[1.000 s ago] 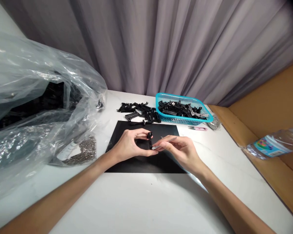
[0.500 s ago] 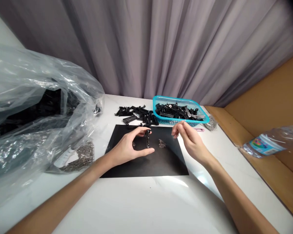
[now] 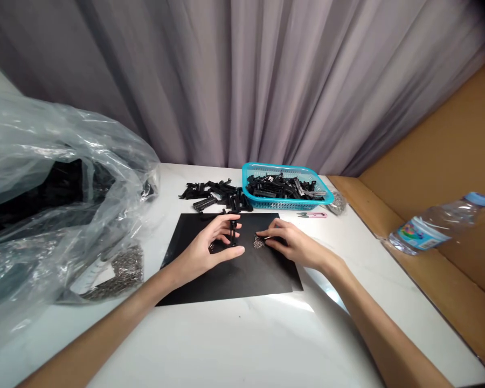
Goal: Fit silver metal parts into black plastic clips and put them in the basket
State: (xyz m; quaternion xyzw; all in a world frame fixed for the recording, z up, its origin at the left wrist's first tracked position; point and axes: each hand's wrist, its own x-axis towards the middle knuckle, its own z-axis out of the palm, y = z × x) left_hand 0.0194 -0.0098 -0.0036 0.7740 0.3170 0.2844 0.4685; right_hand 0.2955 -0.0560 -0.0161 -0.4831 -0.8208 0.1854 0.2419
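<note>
The left hand held one black part roughly upright above the black mat, its ends pinched between thumb and index finger; the remaining fingers were curled behind it, and the fine detail of the part was too small to make out. The right hand was bent over a heap of small metal pieces on the mat, thumb and index finger at its edge; a thin dark item showed between them, but whether it was pinched could not be told, and the other fingertips were partly concealed. A second heap was mostly hidden by the left hand. The large clear bag was cut off at the left edge, its dark contents blurred by folds of plastic. Below it, a bag of metal pieces was partly covered by a white label. Both forearms ran out at the bottom edge, and the cardboard ran out at the right. Count: two hands, one part held, two heaps, one mat, one blue basket, one pair of pink-handled snips, one bottle lying tilted against the cardboard, and one small bag beside the basket, partly behind its corner. The loose black parts left of the basket, and the parts heaped inside it, overlapped too closely for a reliable count.
</note>
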